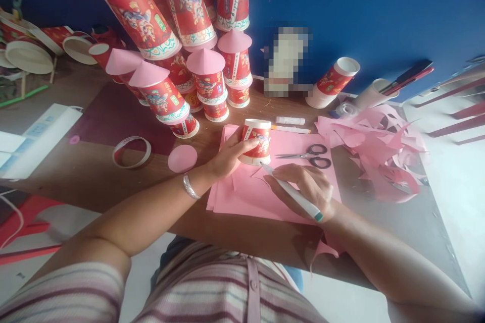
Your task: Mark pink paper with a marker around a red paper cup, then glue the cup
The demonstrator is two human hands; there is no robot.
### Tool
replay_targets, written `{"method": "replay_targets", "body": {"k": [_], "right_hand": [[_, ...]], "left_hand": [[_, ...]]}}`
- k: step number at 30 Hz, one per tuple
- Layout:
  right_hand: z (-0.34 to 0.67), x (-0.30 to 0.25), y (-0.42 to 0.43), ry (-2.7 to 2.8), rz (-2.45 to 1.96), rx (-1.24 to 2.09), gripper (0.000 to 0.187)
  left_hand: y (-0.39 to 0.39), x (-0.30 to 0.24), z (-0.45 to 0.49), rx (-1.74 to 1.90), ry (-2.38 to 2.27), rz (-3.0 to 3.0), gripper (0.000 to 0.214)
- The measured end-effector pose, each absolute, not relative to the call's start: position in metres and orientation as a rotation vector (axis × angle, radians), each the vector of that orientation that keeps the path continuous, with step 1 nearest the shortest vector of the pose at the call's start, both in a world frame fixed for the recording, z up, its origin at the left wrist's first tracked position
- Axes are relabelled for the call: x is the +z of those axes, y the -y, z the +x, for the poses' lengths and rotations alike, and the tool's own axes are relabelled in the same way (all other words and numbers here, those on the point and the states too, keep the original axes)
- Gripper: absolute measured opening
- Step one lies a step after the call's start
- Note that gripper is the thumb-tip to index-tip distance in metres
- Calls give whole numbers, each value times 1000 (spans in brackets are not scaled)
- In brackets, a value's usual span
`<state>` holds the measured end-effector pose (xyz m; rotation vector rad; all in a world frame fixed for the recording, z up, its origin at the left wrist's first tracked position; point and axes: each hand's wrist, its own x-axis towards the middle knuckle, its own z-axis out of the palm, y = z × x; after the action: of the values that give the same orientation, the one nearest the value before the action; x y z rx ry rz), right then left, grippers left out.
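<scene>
2 hands are working close to the front edge of the desk. The left hand is wrapping its grip around a red printed cup standing on pink paper. The right hand is clamping its grip on a white pen, whose tip is touching the cup's lower rim. Scissors are lying just beside it, and pink scraps are crowding the right side. The cup's lettering is showing too small to read.

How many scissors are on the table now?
1. The scissors lie on the pink paper, right of the cup in the left hand. The right hand holds a pen. The scrap pile may hide others.
</scene>
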<state>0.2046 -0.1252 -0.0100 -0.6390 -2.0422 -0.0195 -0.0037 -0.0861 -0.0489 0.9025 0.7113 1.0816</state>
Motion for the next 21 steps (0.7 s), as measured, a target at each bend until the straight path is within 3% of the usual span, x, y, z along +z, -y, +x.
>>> {"method": "replay_targets", "body": {"k": [21], "right_hand": [[204,-7,125,2070,-695,10,15]], "left_hand": [[87,-45,-1,1091,-720,900,47]]}}
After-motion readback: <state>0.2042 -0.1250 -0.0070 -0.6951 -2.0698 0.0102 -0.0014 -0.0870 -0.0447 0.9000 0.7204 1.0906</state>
